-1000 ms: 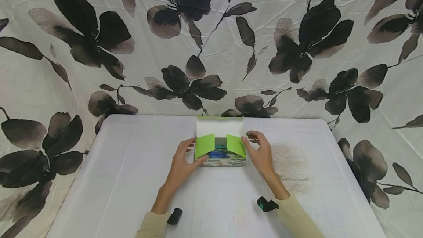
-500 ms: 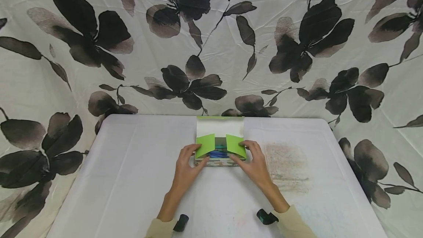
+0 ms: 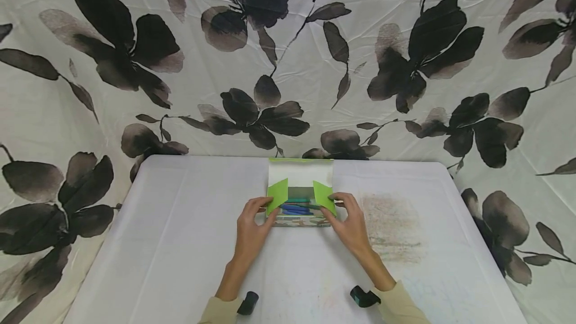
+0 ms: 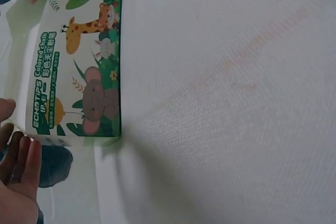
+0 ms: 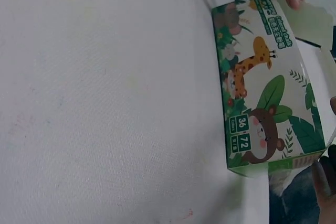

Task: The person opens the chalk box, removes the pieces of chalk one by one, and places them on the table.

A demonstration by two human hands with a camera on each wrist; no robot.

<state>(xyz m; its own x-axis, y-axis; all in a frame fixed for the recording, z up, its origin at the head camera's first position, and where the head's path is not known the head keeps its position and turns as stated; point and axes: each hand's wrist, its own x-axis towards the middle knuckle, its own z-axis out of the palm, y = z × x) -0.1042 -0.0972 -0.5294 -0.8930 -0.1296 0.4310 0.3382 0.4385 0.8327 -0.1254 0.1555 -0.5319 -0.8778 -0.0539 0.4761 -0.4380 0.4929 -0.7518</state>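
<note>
A small chalk box (image 3: 299, 221) with cartoon animals printed on it stands at the middle of the white table (image 3: 180, 224). Its white lid (image 3: 300, 173) is tipped up at the back. Two green side flaps (image 3: 277, 195) stand half raised, and blue and green sticks (image 3: 296, 208) show between them. My left hand (image 3: 261, 212) grips the box's left end, fingers on that flap and thumb at the front. My right hand (image 3: 336, 210) grips the right end the same way. The left wrist view shows the box front (image 4: 79, 66); the right wrist view shows the box front (image 5: 262, 87) too.
A pale brownish smudge (image 3: 391, 229) marks the table right of the box. A cloth with dark flowers (image 3: 288, 64) hangs behind and around the table. Black wrist cameras (image 3: 248, 303) sit on both cream sleeves.
Both hands have closed in on the box's ends. The two green flaps, folded in over the sticks before, now stand more upright, and more of the sticks show.
</note>
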